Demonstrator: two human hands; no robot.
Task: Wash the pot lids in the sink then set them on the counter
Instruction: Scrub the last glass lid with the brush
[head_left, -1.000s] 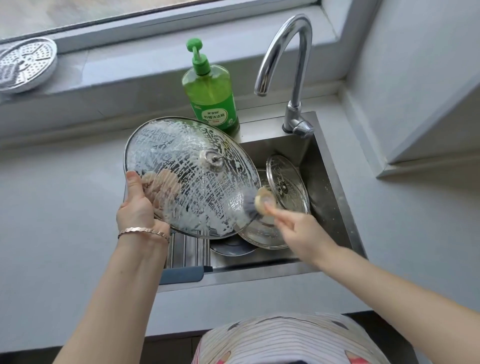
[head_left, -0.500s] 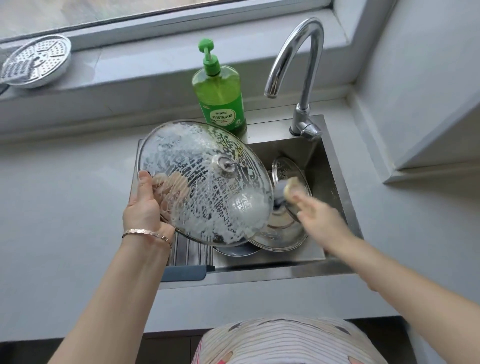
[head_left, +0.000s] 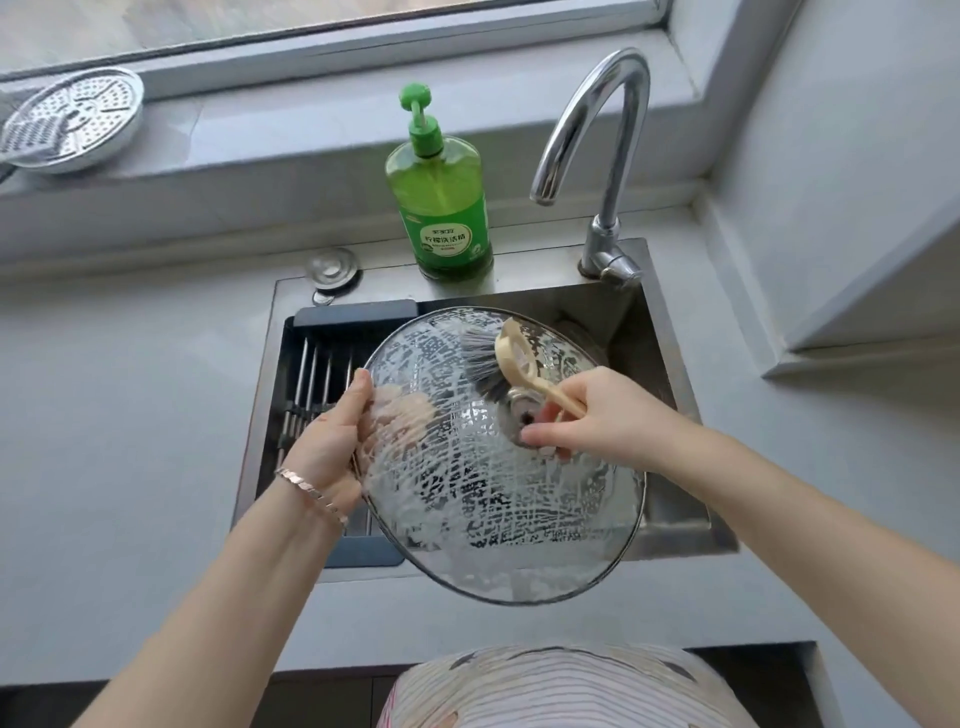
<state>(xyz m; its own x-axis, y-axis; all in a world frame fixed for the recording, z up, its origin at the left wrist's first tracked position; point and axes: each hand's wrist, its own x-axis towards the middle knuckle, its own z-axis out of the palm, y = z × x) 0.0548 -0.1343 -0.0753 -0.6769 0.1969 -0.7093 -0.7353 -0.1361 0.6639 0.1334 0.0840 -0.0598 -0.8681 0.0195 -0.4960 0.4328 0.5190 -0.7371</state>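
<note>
A large glass pot lid (head_left: 498, 499), streaked with white suds, hangs tilted over the steel sink (head_left: 670, 374). My left hand (head_left: 332, 441) grips its left rim, thumb on top and fingers showing through the glass underneath. My right hand (head_left: 602, 415) holds the beige handle of a dish brush (head_left: 498, 364), whose dark bristles press on the lid's upper part, just above the metal knob (head_left: 519, 410). The big lid hides the other lids lying in the basin.
A green dish soap bottle (head_left: 441, 192) stands on the sink's back ledge, left of the chrome faucet (head_left: 597, 156). A dark drying rack (head_left: 317, 374) spans the sink's left part. A perforated steel steamer plate (head_left: 67, 124) rests on the windowsill. Grey counter (head_left: 130, 415) lies on both sides.
The soapy lid has swung right and down, now covering most of the basin. My right hand brought the brush from the lid's right edge onto its top near the knob.
</note>
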